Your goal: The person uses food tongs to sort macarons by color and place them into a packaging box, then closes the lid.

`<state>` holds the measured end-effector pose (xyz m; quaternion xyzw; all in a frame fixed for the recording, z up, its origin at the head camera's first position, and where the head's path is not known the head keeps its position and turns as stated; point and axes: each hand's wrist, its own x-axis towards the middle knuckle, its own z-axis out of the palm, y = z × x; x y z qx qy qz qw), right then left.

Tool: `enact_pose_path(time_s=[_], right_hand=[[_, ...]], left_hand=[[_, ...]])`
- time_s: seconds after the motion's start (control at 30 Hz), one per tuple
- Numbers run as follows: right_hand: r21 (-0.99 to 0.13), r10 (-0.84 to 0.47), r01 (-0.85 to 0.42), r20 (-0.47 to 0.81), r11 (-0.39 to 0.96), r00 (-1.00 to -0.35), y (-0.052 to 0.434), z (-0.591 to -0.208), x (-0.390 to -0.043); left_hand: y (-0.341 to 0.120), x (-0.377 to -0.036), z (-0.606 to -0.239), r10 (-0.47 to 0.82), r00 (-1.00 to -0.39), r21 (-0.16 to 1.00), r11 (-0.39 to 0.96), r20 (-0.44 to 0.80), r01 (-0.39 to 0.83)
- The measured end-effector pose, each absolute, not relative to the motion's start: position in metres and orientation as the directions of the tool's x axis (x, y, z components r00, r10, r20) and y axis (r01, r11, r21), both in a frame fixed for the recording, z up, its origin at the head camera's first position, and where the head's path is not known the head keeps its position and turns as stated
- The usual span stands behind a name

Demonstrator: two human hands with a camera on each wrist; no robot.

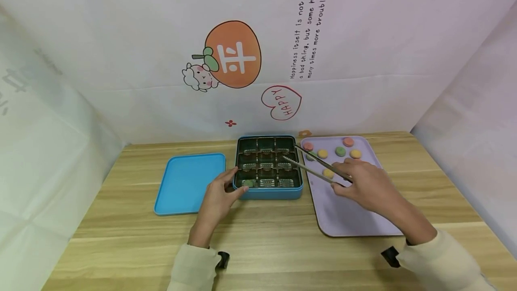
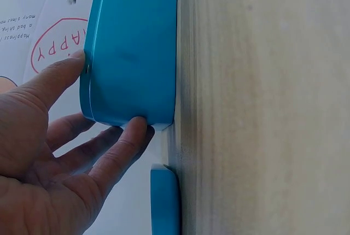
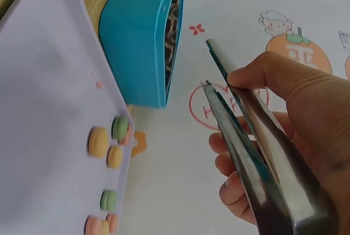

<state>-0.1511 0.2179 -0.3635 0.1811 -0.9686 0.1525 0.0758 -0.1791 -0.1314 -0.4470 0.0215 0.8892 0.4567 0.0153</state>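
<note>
A blue rectangular tin [image 1: 268,194] holds a clear divided insert, with a green macaron [image 1: 248,183] in its front-left compartment. My left hand [image 1: 218,194] grips the tin's front-left corner; in the left wrist view its thumb lies at the rim and its fingers against the side wall. Metal tongs [image 1: 323,162] are held in my right hand [image 1: 367,185], their tips apart above the tin's right side. Between the tips of the tongs [image 3: 273,136] in the right wrist view there is nothing.
To the right, a lilac tray [image 1: 347,219] bears several macarons, among them a pink macaron [image 1: 348,141], a green macaron [image 1: 340,151] and a yellow macaron [image 1: 356,153]. A blue lid [image 1: 190,185] lies left of the tin. A printed white cloth [image 1: 161,102] hangs behind the wooden table [image 1: 274,246].
</note>
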Motion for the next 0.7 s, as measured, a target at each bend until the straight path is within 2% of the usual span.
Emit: enact_pose_path(time_s=[0.3, 0.7], right_hand=[[-0.26, -0.296, -0.349, 0.222, 0.9, -0.929, 0.234, -0.37, -0.154], [-0.248, -0.258, -0.293, 0.163, 0.924, -0.952, 0.243, -0.385, -0.165]], left_hand=[[-0.132, -0.179, -0.447, 0.054, -0.999, 0.812, 0.583, -0.005, 0.028], [-0.132, -0.18, -0.448, 0.056, -0.998, 0.814, 0.58, -0.002, 0.03]])
